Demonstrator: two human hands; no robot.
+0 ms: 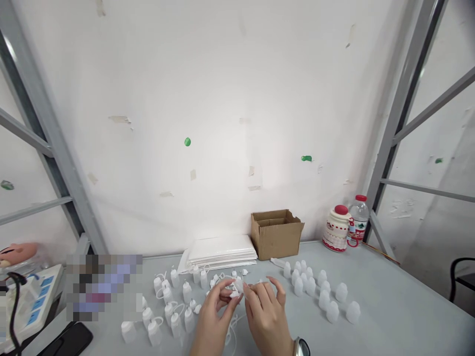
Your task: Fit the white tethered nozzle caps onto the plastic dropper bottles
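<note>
My left hand (214, 316) and my right hand (265, 309) meet low in the middle of the view, fingers pinched together on a small white plastic piece (237, 288) held between them. A thin white cord (233, 329) hangs below the hands. To the left, several small white bottles with looped cords (174, 306) stand on the grey table (389, 311). To the right stand several small white caps (322, 291) in loose rows. A watch (302, 347) is on my right wrist.
A stack of white flat bags (220, 253) and an open cardboard box (276, 233) sit at the wall. A red-lidded mug (337, 228) and a water bottle (359, 215) stand at the back right. A black phone (69, 340) lies front left. Grey metal frames flank the table.
</note>
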